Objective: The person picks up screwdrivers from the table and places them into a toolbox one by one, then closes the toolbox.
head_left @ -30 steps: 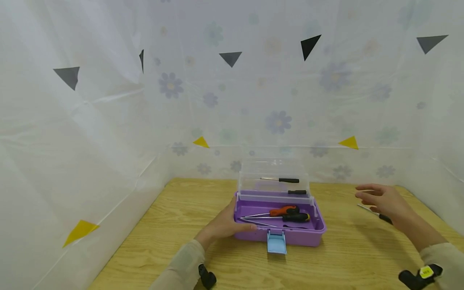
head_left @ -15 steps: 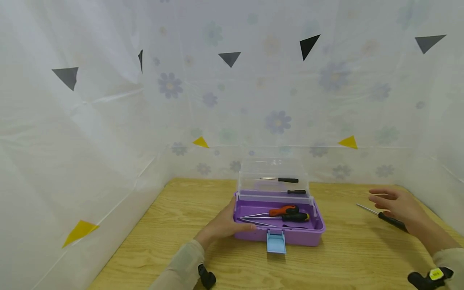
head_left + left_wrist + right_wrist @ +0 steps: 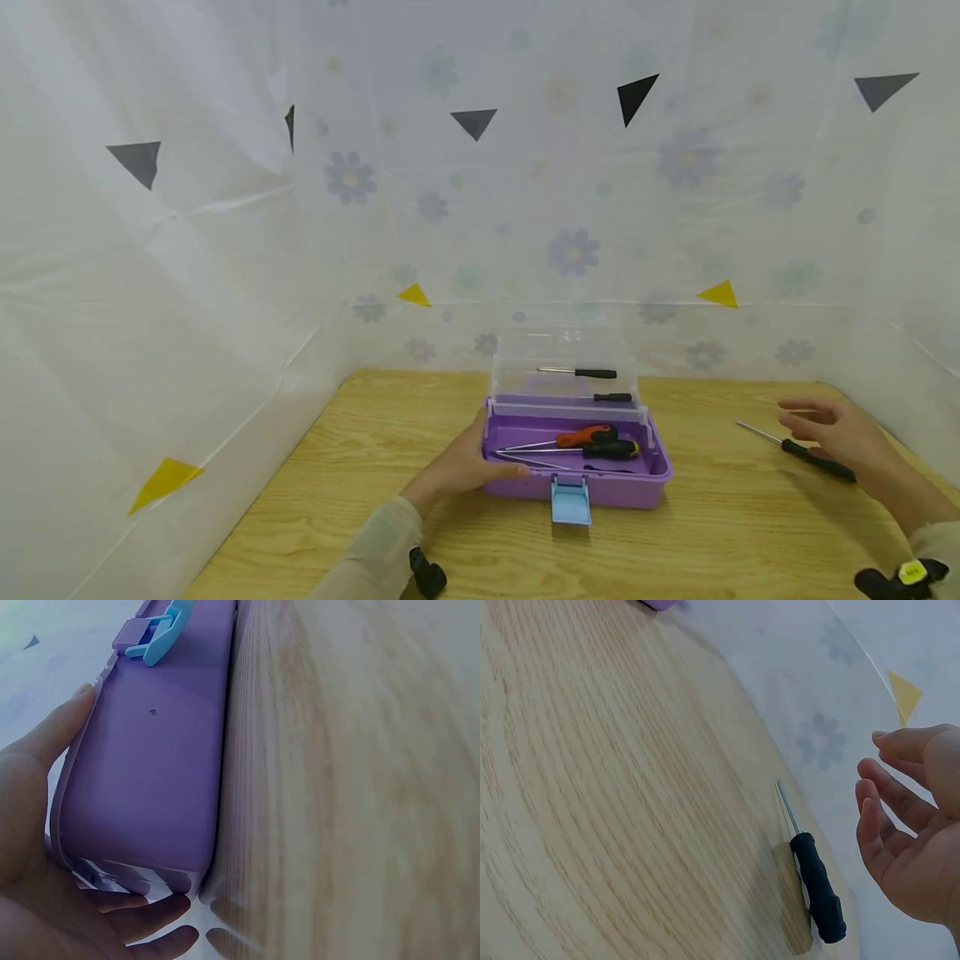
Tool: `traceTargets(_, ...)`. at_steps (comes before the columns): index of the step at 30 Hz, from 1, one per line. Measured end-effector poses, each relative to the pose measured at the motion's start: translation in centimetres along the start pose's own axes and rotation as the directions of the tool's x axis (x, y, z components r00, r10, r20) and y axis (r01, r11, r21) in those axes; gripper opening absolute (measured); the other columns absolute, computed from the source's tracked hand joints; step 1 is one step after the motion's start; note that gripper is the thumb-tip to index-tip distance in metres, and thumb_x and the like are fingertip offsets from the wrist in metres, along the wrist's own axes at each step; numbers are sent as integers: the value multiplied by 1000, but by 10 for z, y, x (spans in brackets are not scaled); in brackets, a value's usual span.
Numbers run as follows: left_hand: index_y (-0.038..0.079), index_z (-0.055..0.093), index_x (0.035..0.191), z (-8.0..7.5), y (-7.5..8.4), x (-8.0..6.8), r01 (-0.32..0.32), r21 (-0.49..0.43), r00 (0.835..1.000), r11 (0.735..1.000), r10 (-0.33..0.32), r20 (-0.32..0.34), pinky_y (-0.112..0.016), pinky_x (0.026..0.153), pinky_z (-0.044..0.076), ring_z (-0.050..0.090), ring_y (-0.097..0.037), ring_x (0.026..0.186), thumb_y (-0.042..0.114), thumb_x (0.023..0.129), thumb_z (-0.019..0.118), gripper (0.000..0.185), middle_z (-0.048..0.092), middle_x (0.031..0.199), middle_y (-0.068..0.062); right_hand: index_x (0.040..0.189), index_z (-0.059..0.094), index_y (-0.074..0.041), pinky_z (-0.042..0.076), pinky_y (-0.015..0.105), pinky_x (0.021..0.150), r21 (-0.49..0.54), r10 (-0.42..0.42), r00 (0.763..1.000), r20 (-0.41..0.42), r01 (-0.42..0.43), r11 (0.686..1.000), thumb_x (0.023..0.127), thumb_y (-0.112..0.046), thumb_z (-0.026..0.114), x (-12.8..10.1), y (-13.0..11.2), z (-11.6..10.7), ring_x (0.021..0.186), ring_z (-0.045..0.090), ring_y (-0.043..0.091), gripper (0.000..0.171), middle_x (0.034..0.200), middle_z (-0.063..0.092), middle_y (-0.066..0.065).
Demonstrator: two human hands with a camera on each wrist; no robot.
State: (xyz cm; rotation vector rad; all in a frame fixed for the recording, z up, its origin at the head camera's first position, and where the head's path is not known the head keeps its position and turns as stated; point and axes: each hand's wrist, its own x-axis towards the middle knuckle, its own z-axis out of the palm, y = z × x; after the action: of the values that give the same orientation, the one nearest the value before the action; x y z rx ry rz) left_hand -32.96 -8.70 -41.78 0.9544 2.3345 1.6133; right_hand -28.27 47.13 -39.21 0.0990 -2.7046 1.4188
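Observation:
A purple toolbox [image 3: 600,494] stands on the table with its clear lid [image 3: 562,354] tipped back and its light blue latch [image 3: 571,502] hanging at the front. My left hand [image 3: 457,467] grips its left end, thumb on the front rim and fingers along the end wall. Inside lie a screwdriver with a red and black handle [image 3: 588,435], one with a black and yellow handle [image 3: 611,450], and a darker tool partly hidden by the front wall. My right hand [image 3: 843,433], fingers loosely bent and holding nothing, hovers above a black-handled screwdriver [image 3: 821,889] on the table.
Two thin black-handled screwdrivers, an upper one [image 3: 596,373] and a lower one [image 3: 611,397], show at the lid; in it or behind it, I cannot tell. Flower-patterned sheeting [image 3: 573,167] walls in the wood-grain table [image 3: 405,396] at the back and sides.
My right hand has moved right and slightly toward me, uncovering more of the screwdriver's black handle on the table. The left hand and the toolbox stay put.

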Motion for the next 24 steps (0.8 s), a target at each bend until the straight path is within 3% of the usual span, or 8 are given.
traceTargets(3, 32, 8, 165, 0, -1, 0, 2, 2, 1000, 1000, -2, 3, -61, 115, 32, 47, -40, 137, 35, 83, 88, 115, 46, 154, -17, 132, 64, -17, 59, 32, 76, -47, -9, 1000, -17, 8, 999, 107, -35, 60, -2, 5, -1, 91, 56, -14, 31, 120, 64, -7)
traceTargets(8, 33, 7, 165, 0, -2, 0, 3, -5, 1000, 1000, -3, 6, -61, 115, 32, 46, -40, 138, 35, 83, 87, 115, 45, 154, -17, 141, 54, 8, 60, 34, 73, -157, -21, 996, -91, 6, 988, 106, -38, 60, -3, 9, 1, 86, 49, -19, 58, 128, 62, 24)
traceTargets(10, 33, 7, 165, 0, -2, 0, 0, -8, 1000, 1000, 0, 7, -61, 115, 32, 46, -40, 138, 35, 83, 87, 115, 45, 155, -17, 141, 49, 14, 60, 35, 71, -203, -30, 992, -122, 5, 979, 106, -38, 60, -3, 11, 3, 90, 59, -4, 63, 131, 56, 36)
traceTargets(12, 33, 7, 165, 0, -1, 0, -2, -11, 1000, 1000, 2, 9, -61, 115, 31, 46, -40, 138, 34, 83, 87, 115, 45, 155, -17, 142, 47, 16, 60, 39, 72, -243, -42, 989, -144, 5, 970, 107, -36, 58, -3, 12, 4, 100, 64, 21, 63, 133, 52, 41)
traceTargets(15, 34, 7, 165, 0, -1, 0, -2, -11, 1000, 1000, 2, 9, -62, 115, 31, 45, -40, 139, 34, 83, 87, 115, 44, 155, -17, 142, 45, 17, 55, 53, 77, -289, -47, 988, -145, 3, 957, 108, -35, 57, -3, 15, 3, 112, 51, 57, 63, 133, 50, 43)
traceTargets(19, 33, 7, 165, 0, -1, 0, 1, -7, 1000, 1000, -1, 6, -62, 115, 31, 45, -40, 138, 34, 83, 87, 114, 44, 155, -17, 144, 40, 18, 46, 66, 81, -319, -5, 996, -88, -24, 947, 108, -36, 58, -2, 22, 0, 115, 42, 65, 67, 134, 47, 46)
traceTargets(24, 33, 8, 165, 0, -1, 0, 4, -2, 1000, 1000, -4, 3, -60, 115, 32, 46, -40, 138, 33, 83, 87, 114, 49, 152, -7, 145, 33, 19, 48, 66, 79, -379, 39, 999, -21, -44, 924, 105, -40, 60, -1, 36, -3, 113, 45, 67, 76, 133, 43, 50)
